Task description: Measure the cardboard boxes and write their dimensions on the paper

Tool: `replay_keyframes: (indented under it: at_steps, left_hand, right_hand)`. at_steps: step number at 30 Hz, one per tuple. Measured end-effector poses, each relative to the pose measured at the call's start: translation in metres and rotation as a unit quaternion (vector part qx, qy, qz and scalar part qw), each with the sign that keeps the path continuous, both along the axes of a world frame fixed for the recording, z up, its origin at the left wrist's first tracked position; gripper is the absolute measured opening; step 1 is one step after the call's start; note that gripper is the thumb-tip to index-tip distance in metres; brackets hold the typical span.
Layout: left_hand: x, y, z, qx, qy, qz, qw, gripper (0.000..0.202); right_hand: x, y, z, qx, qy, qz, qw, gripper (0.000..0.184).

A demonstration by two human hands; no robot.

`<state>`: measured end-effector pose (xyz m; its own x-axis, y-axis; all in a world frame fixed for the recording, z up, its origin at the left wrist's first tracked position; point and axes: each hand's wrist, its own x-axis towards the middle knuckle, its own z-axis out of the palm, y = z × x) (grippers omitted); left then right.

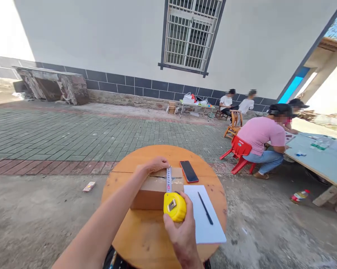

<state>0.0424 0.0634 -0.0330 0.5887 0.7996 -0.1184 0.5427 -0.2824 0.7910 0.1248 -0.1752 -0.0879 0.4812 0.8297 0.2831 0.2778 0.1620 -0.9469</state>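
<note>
A cardboard box (148, 198) sits on the round wooden table in front of me. My right hand (182, 224) is wrapped round a yellow tape measure (175, 207) at the box's near side. Its white blade (169, 180) is pulled out and runs across the box top towards the far edge. There, my left hand (158, 164) is closed, with its fingertips at the end of the blade. To the right of the box, a black pen (205, 208) lies on white paper (210, 231). A phone (189, 171) with a red edge lies behind the paper.
The round table (146, 239) stands on paved ground. At the right, a person in a pink shirt (265, 134) sits on a red chair (240, 149) by a long table (320, 157). A bottle (299, 195) lies on the ground. Several people sit further back.
</note>
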Motion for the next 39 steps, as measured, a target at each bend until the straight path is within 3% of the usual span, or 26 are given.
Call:
replay_keyframes:
  at_steps: [5,10,14,18,22,39]
  left_hand:
    - [-0.007,0.005,-0.006,0.008,0.017,0.034,0.999,0.033]
    - [-0.018,0.001,-0.008,0.033,0.018,0.072,0.997,0.036]
    - [-0.018,0.001,-0.012,0.040,0.009,0.080,0.996,0.036]
    - [-0.017,0.003,-0.014,0.039,-0.010,0.079,0.996,0.035]
    - [-0.017,0.004,-0.016,0.034,-0.022,0.079,0.996,0.035]
    - [-0.020,0.006,-0.017,0.034,-0.041,0.081,0.995,0.035]
  right_hand:
    - [0.017,0.013,0.003,0.026,-0.023,0.039,0.999,0.064]
    - [0.036,0.026,0.019,0.011,-0.040,0.101,0.994,0.060]
    - [0.034,0.018,0.031,-0.032,-0.155,0.093,0.983,0.061]
    - [0.028,0.003,0.037,-0.053,-0.288,0.090,0.952,0.061]
    - [0.031,-0.001,0.040,-0.056,-0.353,0.100,0.929,0.061]
    - [0.031,0.000,0.036,-0.057,-0.361,0.085,0.927,0.062]
